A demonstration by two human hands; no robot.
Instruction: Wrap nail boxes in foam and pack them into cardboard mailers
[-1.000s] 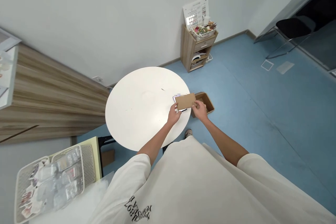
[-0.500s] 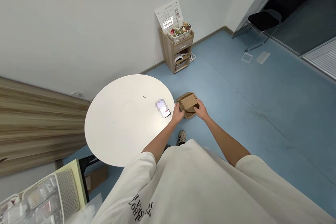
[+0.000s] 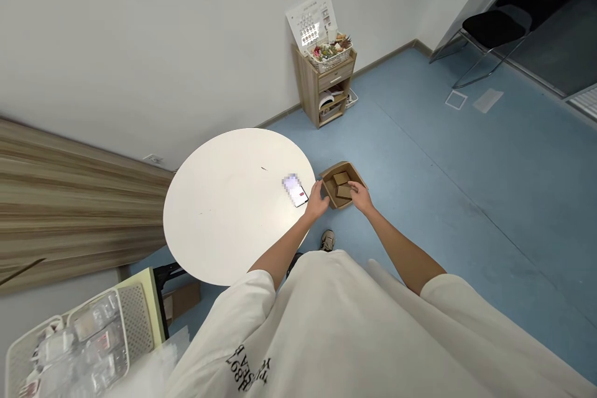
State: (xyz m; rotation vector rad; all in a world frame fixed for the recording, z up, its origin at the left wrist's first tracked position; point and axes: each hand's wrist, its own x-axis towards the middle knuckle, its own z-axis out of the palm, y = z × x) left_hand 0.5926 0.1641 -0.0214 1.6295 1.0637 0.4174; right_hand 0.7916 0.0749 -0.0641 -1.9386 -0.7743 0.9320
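An open brown cardboard box is held in front of me, just off the right edge of the white round table. Inside it lie two smaller brown cardboard pieces, one piece behind the other piece; whether they are flaps or separate boxes I cannot tell. My left hand is closed on the box's near left wall. At its right wall is my right hand, closed there with the fingertips reaching over the rim toward the inside.
On the round table lies a lit phone. A small wooden cabinet against the wall bears a white basket. Plastic baskets of clear packages stand at lower left. A black chair is at far right.
The cardboard panel that covered much of the box's top no longer lies across it, and the inside shows. Both hands stay at the box; the whole view has shifted slightly.
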